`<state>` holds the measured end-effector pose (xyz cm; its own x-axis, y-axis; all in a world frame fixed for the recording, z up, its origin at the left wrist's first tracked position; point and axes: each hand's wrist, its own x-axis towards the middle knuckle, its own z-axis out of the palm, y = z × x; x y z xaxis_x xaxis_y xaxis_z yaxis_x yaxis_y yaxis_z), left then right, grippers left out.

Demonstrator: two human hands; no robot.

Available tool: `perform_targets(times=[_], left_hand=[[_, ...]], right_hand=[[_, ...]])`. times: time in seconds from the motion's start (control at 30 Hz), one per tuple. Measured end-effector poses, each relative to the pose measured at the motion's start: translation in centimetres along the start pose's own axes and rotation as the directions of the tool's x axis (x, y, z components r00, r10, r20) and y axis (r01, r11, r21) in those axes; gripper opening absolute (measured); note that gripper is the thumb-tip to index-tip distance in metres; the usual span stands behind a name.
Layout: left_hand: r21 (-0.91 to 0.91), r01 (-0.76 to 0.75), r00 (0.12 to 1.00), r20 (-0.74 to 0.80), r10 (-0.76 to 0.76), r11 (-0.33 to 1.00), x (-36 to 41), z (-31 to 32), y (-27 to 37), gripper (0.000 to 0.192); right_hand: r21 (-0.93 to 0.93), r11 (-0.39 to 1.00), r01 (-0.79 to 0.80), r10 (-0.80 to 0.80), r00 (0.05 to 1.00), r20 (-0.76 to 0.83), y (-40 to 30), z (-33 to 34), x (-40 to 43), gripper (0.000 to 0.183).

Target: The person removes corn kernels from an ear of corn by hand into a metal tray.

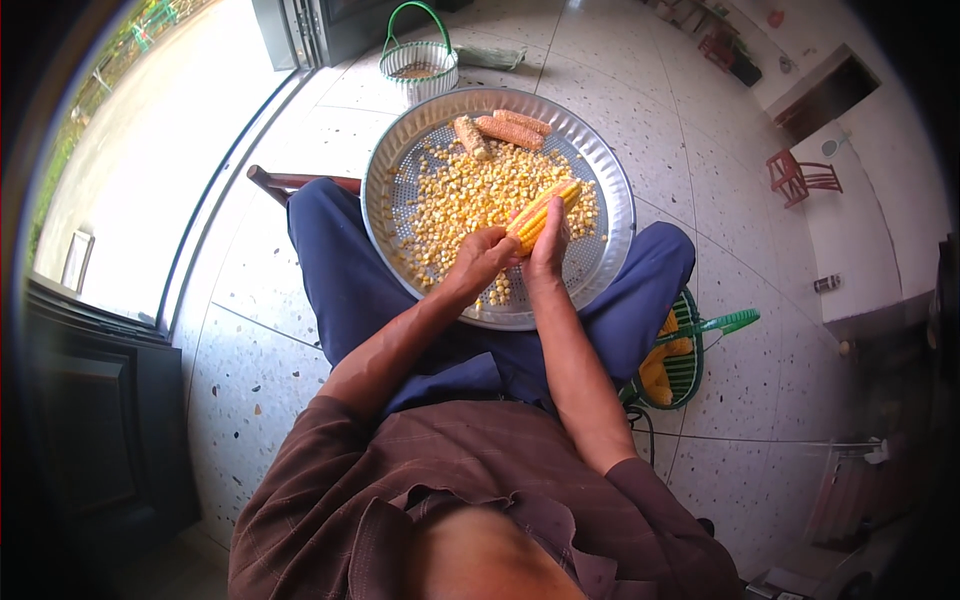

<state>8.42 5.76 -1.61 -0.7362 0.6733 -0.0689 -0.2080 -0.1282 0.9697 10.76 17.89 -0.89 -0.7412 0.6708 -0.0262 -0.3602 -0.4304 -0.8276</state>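
My right hand (547, 240) is closed around the side of a partly shelled ear of yellow corn (541, 216), which slants over a round metal sieve pan (616, 247) on my lap. At the ear's lower end, my left hand (480, 259) has its thumb and fingers on the kernels; whether it also bears the ear's weight is hard to tell. A bare strip of pinkish cob runs along the ear. Loose corn kernels (472, 187) cover much of the perforated bottom. Several stripped cobs (510, 132) lie together at the pan's far edge.
Beyond the pan stands a white woven basket with a green handle (414, 54), beside a rolled green bag (491, 57). A green basket (699, 360) holding corn ears (657, 375) is by my right leg. An open doorway lies left; a small red chair (801, 178) stands right.
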Motion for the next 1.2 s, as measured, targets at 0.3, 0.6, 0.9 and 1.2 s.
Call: perform_targets(times=[0.3,0.6,0.9,1.2], left_hand=[[-0.275,0.088,0.996,0.001,-0.091,0.957,0.2,-0.3,-0.5,0.042],[-0.184,0.015,0.993,0.120,0.007,0.983,-0.1,-0.5,-0.1,0.037],[-0.316,0.119,0.990,0.106,-0.090,0.941,-0.2,-0.2,-0.3,0.029],[-0.206,-0.003,1.000,0.021,0.007,0.979,-0.1,0.8,-1.6,0.033]], right_hand=[[0.088,0.996,-0.022,0.024,1.000,-0.018,0.7,-0.9,0.9,0.064],[0.029,0.999,-0.018,0.019,0.999,-0.026,0.5,-0.7,0.7,0.061],[-0.072,0.996,0.053,-0.055,0.998,-0.036,0.0,0.1,0.2,0.061],[-0.100,0.988,0.116,-0.122,0.991,-0.055,0.6,-0.2,0.7,0.059]])
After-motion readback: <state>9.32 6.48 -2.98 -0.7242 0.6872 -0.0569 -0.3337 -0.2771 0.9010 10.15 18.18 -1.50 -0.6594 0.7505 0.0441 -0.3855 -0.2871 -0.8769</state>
